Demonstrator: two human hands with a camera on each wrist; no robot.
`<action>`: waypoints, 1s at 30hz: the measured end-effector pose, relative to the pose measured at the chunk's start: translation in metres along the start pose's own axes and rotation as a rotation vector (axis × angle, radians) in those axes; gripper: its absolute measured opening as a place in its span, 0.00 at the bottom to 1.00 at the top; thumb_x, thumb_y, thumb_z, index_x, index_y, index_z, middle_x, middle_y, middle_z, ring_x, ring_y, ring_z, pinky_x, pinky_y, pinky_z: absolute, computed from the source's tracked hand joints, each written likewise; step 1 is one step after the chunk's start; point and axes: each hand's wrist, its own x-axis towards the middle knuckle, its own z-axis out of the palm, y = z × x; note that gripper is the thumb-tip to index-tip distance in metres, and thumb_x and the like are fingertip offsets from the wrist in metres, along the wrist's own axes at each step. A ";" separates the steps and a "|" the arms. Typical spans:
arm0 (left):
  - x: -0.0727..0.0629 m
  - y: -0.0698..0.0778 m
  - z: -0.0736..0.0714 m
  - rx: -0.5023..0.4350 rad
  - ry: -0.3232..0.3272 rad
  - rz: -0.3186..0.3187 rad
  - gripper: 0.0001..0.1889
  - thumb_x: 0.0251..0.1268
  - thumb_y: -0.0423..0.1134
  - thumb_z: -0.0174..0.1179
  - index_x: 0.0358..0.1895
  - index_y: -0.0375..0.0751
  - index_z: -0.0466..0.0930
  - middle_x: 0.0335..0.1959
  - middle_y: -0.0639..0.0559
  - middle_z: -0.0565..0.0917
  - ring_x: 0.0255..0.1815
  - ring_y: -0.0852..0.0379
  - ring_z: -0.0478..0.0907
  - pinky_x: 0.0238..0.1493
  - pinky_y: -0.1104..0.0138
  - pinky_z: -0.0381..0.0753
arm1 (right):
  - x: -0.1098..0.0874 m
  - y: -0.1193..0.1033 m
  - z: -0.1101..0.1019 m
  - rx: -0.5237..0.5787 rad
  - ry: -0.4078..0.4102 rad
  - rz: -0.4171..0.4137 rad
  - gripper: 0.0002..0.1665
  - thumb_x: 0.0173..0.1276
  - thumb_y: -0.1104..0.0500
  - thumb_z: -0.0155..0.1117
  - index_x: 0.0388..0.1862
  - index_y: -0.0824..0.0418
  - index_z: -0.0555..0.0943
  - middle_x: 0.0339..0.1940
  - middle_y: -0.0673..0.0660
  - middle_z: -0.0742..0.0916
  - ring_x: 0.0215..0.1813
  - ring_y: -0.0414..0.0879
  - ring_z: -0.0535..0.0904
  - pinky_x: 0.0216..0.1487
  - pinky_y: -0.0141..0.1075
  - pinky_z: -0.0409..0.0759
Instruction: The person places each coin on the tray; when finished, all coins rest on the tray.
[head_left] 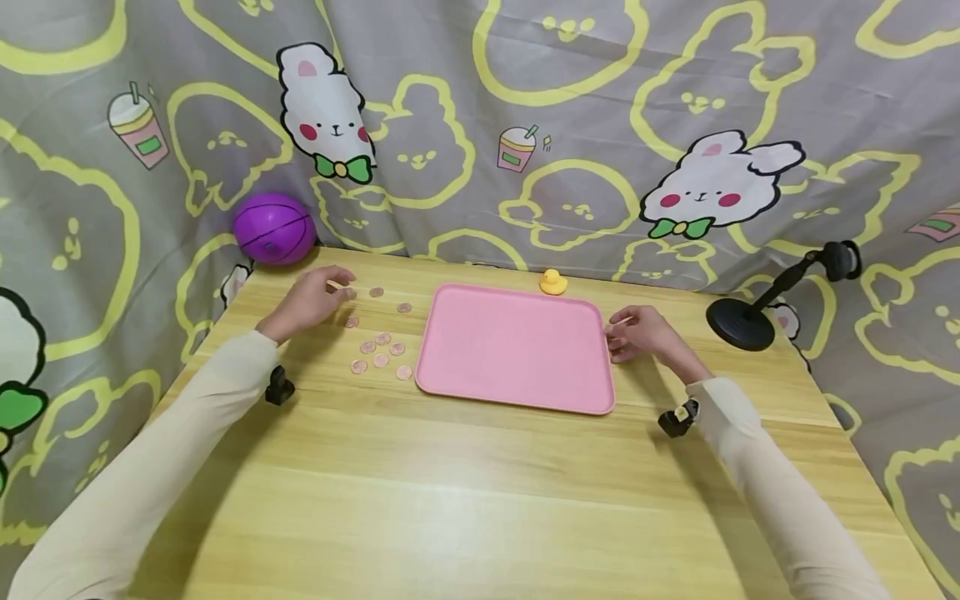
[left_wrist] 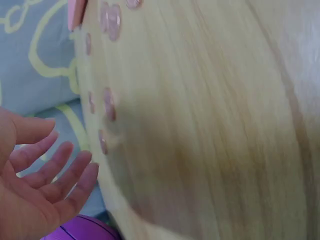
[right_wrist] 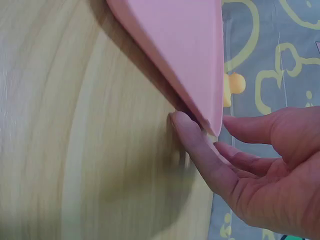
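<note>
On the left of the table, my left hand (head_left: pixel 311 298) hovers with loosely bent fingers and holds nothing. Beside and below it lie several small copper-coloured coins (head_left: pixel 383 338), some bunched together and others apart. In the left wrist view the palm and spread fingers (left_wrist: pixel 75 182) show above the table, away from the coins (left_wrist: pixel 110 104). A pink rectangular tray (head_left: pixel 517 350) lies in the middle with nothing on it. At its right edge is my right hand (head_left: pixel 641 332), fingertips close against the rim. The right wrist view has thumb and fingers either side of the tray's corner (right_wrist: pixel 210 120); firm contact is unclear.
Behind the tray sits a yellow rubber duck (head_left: pixel 553 283). A purple ball (head_left: pixel 274 229) stands at the back left corner. At the right is a black stand (head_left: pixel 742 322) with a round base. A patterned curtain (head_left: pixel 420 125) hangs behind the wooden table (head_left: pixel 450 492).
</note>
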 end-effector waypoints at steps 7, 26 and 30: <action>0.013 -0.011 0.006 0.100 0.005 -0.009 0.22 0.79 0.35 0.58 0.66 0.23 0.72 0.60 0.24 0.80 0.59 0.28 0.79 0.61 0.40 0.79 | 0.003 0.004 0.001 0.031 -0.016 0.029 0.21 0.77 0.69 0.61 0.61 0.82 0.69 0.34 0.57 0.87 0.31 0.42 0.88 0.37 0.40 0.91; 0.021 -0.031 0.006 0.162 0.019 -0.013 0.10 0.75 0.39 0.65 0.47 0.33 0.83 0.32 0.40 0.83 0.33 0.47 0.74 0.41 0.58 0.71 | 0.005 0.003 0.001 0.018 -0.087 0.070 0.13 0.78 0.69 0.59 0.53 0.78 0.73 0.28 0.54 0.88 0.30 0.41 0.87 0.39 0.39 0.91; 0.023 -0.028 0.003 0.157 -0.015 -0.005 0.09 0.73 0.37 0.67 0.45 0.32 0.82 0.34 0.40 0.83 0.35 0.46 0.75 0.42 0.58 0.71 | 0.006 0.000 0.000 0.043 -0.095 0.086 0.13 0.78 0.69 0.60 0.54 0.78 0.72 0.28 0.54 0.88 0.30 0.41 0.87 0.39 0.39 0.91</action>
